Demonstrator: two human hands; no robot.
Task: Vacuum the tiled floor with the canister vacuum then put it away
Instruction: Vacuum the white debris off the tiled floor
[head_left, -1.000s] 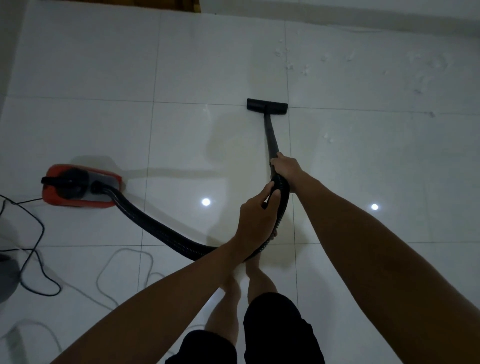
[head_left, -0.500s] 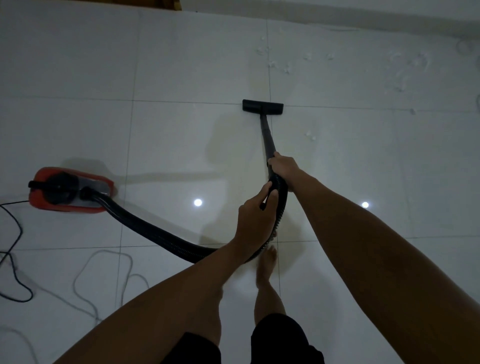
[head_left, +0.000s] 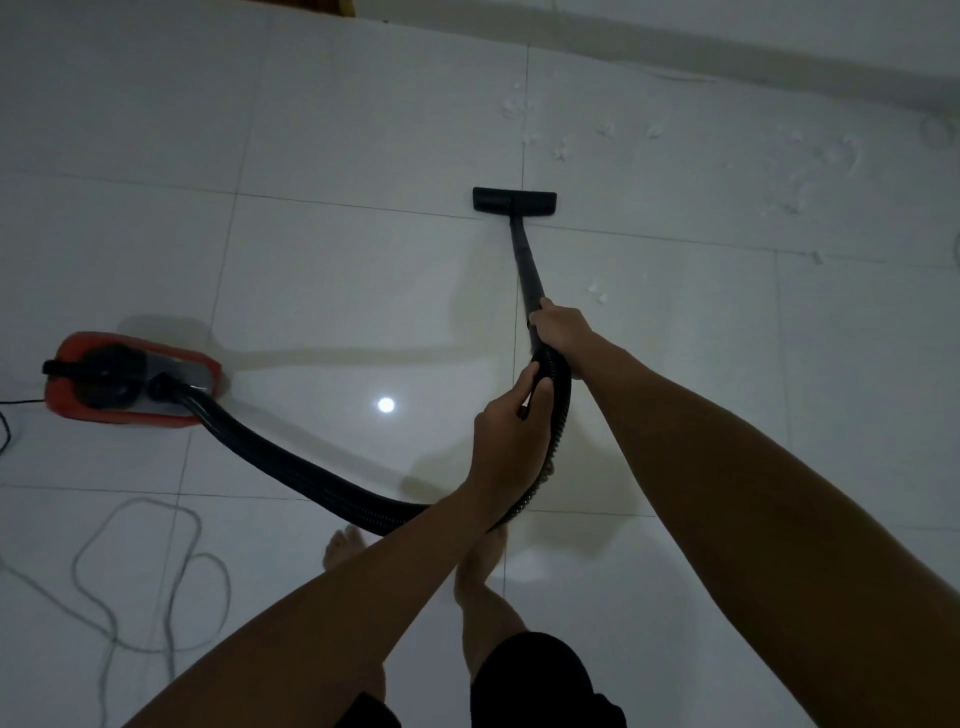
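While the right hand (head_left: 563, 332) grips the wand (head_left: 527, 265) and the left hand (head_left: 511, 436) the hose (head_left: 291, 467), vacuuming is underway; the nozzle (head_left: 514, 201) next needs pushing far-right into the scraps (head_left: 561, 148).

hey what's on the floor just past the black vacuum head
Beyond the floor nozzle, small white scraps lie scattered on the tiled floor, spreading right toward the wall. Whatever sits directly under the nozzle is covered.
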